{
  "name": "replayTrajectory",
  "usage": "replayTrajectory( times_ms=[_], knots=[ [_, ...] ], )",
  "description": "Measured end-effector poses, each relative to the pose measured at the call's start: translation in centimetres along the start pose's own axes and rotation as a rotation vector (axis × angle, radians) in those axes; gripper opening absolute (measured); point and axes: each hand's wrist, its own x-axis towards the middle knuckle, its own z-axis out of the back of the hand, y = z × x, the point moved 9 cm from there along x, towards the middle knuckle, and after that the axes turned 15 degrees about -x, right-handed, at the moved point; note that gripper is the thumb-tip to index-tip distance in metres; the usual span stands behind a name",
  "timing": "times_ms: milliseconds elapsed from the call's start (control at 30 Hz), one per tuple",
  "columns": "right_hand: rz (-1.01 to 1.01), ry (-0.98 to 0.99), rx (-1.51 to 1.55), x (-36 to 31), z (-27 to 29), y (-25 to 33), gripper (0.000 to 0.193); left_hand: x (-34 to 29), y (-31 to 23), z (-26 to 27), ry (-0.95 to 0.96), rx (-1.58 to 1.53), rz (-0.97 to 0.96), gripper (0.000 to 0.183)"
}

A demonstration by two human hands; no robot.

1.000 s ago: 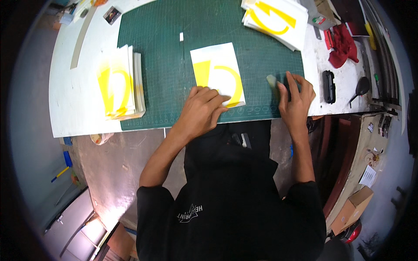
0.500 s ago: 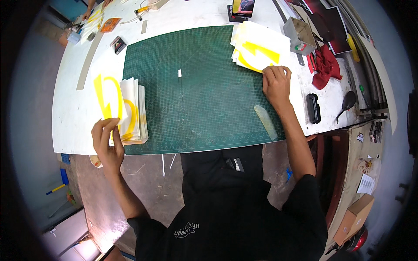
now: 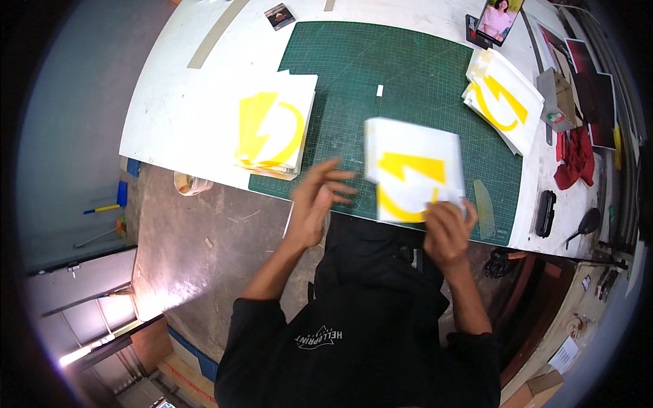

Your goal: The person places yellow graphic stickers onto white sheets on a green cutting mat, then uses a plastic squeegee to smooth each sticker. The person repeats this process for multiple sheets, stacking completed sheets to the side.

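Note:
My right hand (image 3: 449,231) grips the lower right corner of a white sheet with a yellow lightning-bolt design (image 3: 416,194). The sheet is over the near edge of the green cutting mat (image 3: 340,61) and is slightly blurred. My left hand (image 3: 314,200) is off its left side, fingers spread, with nothing in it. On the left, a stack of similar white-and-yellow sheets (image 3: 275,129) lies partly over the mat's edge. A looser pile of such sheets (image 3: 505,98) rests at the mat's far right.
A phone on a stand (image 3: 496,24) is at the back right. Nearby are a grey box (image 3: 556,98), a red cloth (image 3: 577,160), a black case (image 3: 545,213) and a black spoon-shaped thing (image 3: 586,223). A translucent curved strip (image 3: 483,207) and a small white piece (image 3: 379,90) lie on the mat.
My right hand has brought a sheet from the right pile to the mat's near edge. My left hand has let go of the sheet at the left stack and moved right. The view has shifted.

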Motion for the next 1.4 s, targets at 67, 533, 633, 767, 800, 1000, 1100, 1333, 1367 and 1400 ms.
replayTrajectory(
  times_ms=[67, 533, 633, 767, 800, 1000, 1100, 1333, 1367, 1400],
  knots=[
    [0.024, 0.149, 0.05, -0.5, -1.4, 1.6, 0.024, 0.8, 7.1, -0.2, -0.163, -0.215, 0.339, 0.045],
    [-1.014, 0.012, 0.799, -1.8, -2.1, -10.5, 0.012, 2.6, 7.9, 0.0, -0.035, 0.044, 0.139, 0.033],
    [-1.037, 0.005, 0.856, -2.7, -0.3, -10.6, 0.012, 2.9, 7.5, -0.5, -0.11, 0.029, 0.123, 0.034],
    [-0.969, 0.132, 1.025, -3.8, -0.7, -11.3, 0.014, 3.4, 8.1, -1.5, 0.004, 0.073, 0.126, 0.026],
    [-0.989, 0.178, 1.127, -3.5, -1.2, -10.7, 0.019, 3.5, 8.4, -1.9, 0.074, 0.086, 0.158, 0.024],
    [-1.002, 0.406, 1.568, -3.6, -6.0, -9.0, 0.048, 4.1, 5.0, -3.2, -0.153, 0.247, -0.194, 0.028],
    [-0.989, 0.416, 1.549, -2.7, -6.5, -8.9, 0.051, 3.0, 2.7, -2.1, -0.092, 0.38, -0.395, 0.034],
    [-1.125, 0.61, 1.373, -1.2, -8.3, -9.8, 0.047, 3.8, 9.2, -3.6, 0.164, -0.367, 0.513, 0.046],
    [-1.121, 0.633, 1.366, -1.1, -8.5, -9.9, 0.047, 4.1, 9.4, -4.0, 0.156, -0.38, 0.526, 0.049],
    [-1.118, 0.655, 1.357, -1.1, -8.7, -10.0, 0.047, 4.5, 9.5, -4.3, 0.167, -0.271, 0.557, 0.049]
  ],
)
